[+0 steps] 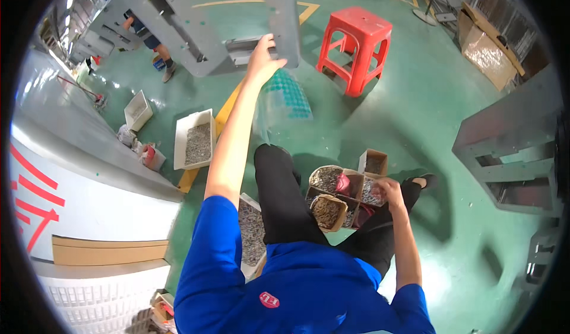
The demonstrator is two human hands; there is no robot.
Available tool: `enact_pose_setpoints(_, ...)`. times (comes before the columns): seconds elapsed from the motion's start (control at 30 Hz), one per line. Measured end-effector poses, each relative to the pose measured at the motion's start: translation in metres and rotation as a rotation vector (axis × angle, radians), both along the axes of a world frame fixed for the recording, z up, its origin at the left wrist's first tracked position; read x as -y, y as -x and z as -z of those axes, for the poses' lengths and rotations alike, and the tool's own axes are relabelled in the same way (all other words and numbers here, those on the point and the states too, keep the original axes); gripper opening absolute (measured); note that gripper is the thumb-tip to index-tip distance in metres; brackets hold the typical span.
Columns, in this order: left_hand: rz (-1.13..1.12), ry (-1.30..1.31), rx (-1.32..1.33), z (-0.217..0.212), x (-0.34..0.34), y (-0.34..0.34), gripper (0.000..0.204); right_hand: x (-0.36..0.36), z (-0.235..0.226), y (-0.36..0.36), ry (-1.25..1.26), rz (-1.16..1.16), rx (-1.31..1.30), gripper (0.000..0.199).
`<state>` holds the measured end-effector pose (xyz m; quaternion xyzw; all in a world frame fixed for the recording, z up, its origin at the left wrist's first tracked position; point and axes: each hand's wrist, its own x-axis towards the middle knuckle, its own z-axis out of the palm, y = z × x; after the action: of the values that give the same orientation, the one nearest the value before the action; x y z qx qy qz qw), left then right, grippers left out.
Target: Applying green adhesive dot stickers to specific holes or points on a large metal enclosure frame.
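My left hand point(264, 62) reaches up to a grey metal panel point(217, 13) and lies against it beside a rectangular cut-out. Its thumb and fingers are apart, and I see nothing held in them. On the right, my right hand point(390, 192) dips over a group of small open boxes between my legs. Its bent fingers are drawn together at the silver small metal parts point(370, 193); what they pinch is too small to make out. Other boxes there hold grey parts point(325, 178), brownish parts point(326, 211) and a red bag point(343, 184).
A red plastic stool point(359, 31) stands ahead. Green bubble wrap point(288, 96) hangs under the panel. White bins of small parts point(178, 150) sit at the left. A grey metal frame point(504, 156) stands at the right; another person point(155, 42) is far left.
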<state>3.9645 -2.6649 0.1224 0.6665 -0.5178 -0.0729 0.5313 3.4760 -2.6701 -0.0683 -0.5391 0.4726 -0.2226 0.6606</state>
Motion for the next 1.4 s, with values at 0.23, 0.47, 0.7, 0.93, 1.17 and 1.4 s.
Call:
enact_pose_setpoints(0.23, 0.397, -0.376, -0.166, -0.06, -0.13, 0.012, 0.079, 0.023, -0.058, -0.089, 0.224, -0.316, 0.134, 0.021)
enact_pose_setpoints(0.47, 0.393, -0.577, -0.142, -0.101, -0.21, 0.065, 0.076, 0.014, -0.134, -0.164, 0.409, -0.3, 0.415, 0.032)
enact_pose_setpoints(0.7, 0.192, -0.222, -0.358, -0.069, -0.286, 0.066, 0.05, -0.041, -0.19, -0.206, 1.102, -0.197, 0.473, 0.047)
enact_pose_setpoints(0.93, -0.045, 0.053, -0.137, -0.05, -0.305, 0.057, 0.066, -0.11, -0.185, -0.222, 1.29, -0.425, 0.473, 0.05)
enact_pose_setpoints(1.17, -0.316, -0.022, 0.023, -0.059, -0.286, 0.076, 0.101, -0.156, -0.203, -0.248, 1.299, -0.426, 0.403, 0.067)
enact_pose_setpoints(1.4, -0.153, -0.028, -0.244, -0.047, -0.264, 0.058, 0.112, -0.166, -0.19, -0.267, 1.343, -0.438, 0.303, 0.071)
